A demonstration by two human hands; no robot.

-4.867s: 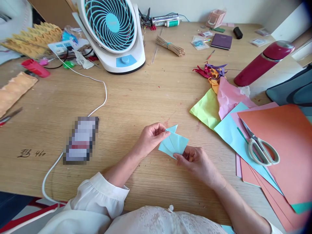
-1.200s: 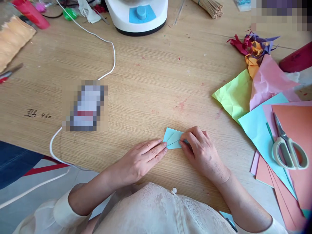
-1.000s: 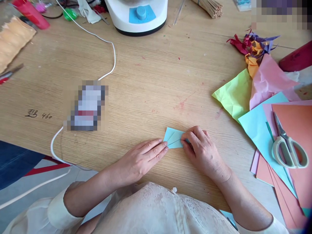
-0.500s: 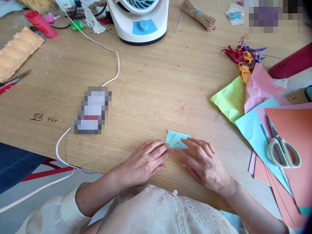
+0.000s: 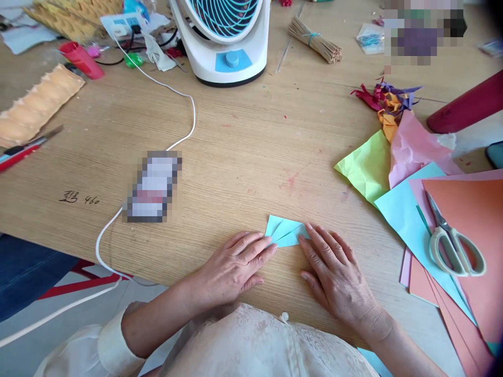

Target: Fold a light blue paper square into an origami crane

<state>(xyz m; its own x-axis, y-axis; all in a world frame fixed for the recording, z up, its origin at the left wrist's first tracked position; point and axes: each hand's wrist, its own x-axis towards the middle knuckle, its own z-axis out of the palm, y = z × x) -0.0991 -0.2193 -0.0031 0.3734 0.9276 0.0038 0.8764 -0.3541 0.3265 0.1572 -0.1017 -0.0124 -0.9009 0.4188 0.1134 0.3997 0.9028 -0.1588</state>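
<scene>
A small folded piece of light blue paper (image 5: 286,230) lies flat on the wooden table (image 5: 236,173) in front of me, with slanting creases and flaps on its upper face. My left hand (image 5: 239,262) rests at its left end, fingers stretched out and fingertips pressing the lower left edge. On the opposite side, my right hand (image 5: 334,267) lies with its fingers extended and slightly spread, the fingertips touching the paper's right end. Neither hand is closed around anything. The paper's outer corners are partly covered by the fingertips.
Scissors (image 5: 458,248) lie on stacked coloured paper (image 5: 487,209) at the right, beside crumpled green paper (image 5: 367,165). A blurred phone (image 5: 153,186) with a white cable (image 5: 192,112) lies left. Behind stand a fan (image 5: 231,57) and a bundle of thin sticks (image 5: 316,39).
My right hand has moved slightly right, its fingers shifting from the paper's middle crease to its right end. My left hand stays at the left end. The camera view has tilted up slightly.
</scene>
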